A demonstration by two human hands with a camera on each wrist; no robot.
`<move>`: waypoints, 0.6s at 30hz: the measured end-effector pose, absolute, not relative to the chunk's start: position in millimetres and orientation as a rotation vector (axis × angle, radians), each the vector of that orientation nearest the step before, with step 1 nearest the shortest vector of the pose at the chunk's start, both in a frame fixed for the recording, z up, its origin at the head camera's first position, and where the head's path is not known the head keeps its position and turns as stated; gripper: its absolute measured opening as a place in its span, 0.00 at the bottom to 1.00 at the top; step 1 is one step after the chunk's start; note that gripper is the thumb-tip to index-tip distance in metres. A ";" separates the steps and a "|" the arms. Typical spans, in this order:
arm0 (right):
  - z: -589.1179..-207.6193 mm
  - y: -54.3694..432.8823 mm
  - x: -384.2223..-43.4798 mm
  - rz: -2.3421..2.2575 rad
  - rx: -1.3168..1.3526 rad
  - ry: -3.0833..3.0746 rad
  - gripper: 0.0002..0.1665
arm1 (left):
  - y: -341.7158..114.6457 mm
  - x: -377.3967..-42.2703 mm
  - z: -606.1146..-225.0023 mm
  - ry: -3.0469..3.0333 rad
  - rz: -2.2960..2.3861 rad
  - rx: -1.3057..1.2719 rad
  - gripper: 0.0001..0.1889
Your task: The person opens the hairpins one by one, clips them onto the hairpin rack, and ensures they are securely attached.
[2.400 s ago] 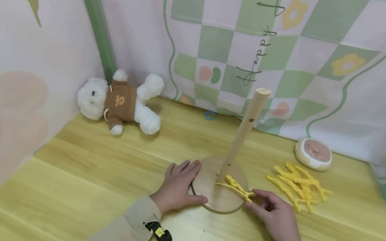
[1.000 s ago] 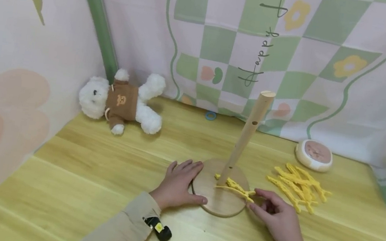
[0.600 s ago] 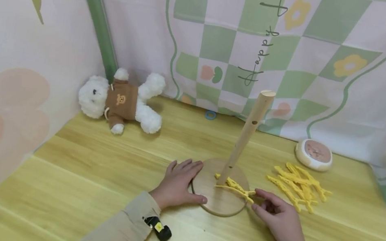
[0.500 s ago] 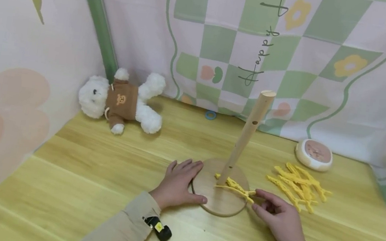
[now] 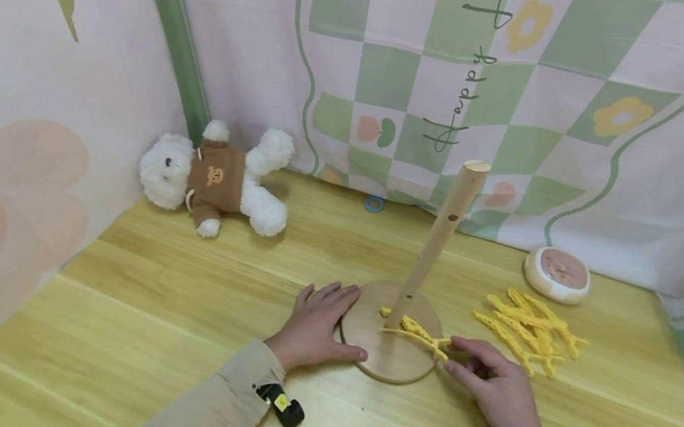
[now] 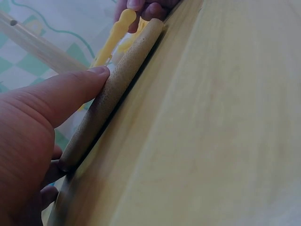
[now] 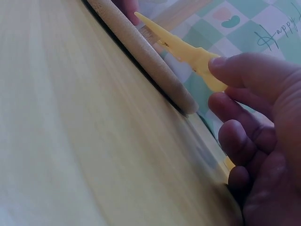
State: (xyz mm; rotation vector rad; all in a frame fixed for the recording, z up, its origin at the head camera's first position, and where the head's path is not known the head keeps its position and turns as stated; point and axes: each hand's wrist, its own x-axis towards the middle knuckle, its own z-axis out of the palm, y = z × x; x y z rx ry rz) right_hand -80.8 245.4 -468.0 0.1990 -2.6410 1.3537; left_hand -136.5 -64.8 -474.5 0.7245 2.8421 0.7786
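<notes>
A wooden post [image 5: 437, 239] with small holes rises from a round wooden base [image 5: 364, 333]. My left hand [image 5: 314, 330] rests at the left side of the base, fingers spread; the left wrist view shows its thumb [image 6: 82, 87] pressing on the rim. Between the thumb and finger of my right hand [image 5: 497, 388] I pinch the forked end of a yellow branch-shaped piece [image 5: 419, 337]. That piece reaches across the base to the foot of the post, and a bit of yellow shows on the post's far side. Whether it passes through a hole there, I cannot tell.
Several more yellow branch-shaped pieces [image 5: 529, 327] lie in a pile to the right. Behind them sits a white rounded device [image 5: 558, 274]. A blue ring [image 5: 374, 204] and a plush toy [image 5: 216, 177] lie towards the back, near the printed curtain [image 5: 387, 78].
Compared with 2.4 s ago, the base and post sit slightly nearer to me. Both hands keep nearly the same places, the right one still pinching the yellow piece.
</notes>
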 end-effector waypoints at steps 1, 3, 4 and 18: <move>-468.1 245.3 -80.9 1.351 0.198 -2.642 0.21 | -64.8 -136.7 -475.0 2.841 0.778 0.724 0.56; -468.4 245.3 -81.1 1.343 0.197 -2.646 0.22 | -65.0 -137.0 -475.4 2.837 0.783 0.723 0.56; -468.3 245.2 -81.3 1.339 0.197 -2.648 0.22 | -65.1 -137.0 -475.5 2.836 0.784 0.722 0.56; -464.4 241.7 -80.7 1.319 0.200 -2.667 0.19 | -65.0 -136.7 -473.7 2.833 0.784 0.724 0.56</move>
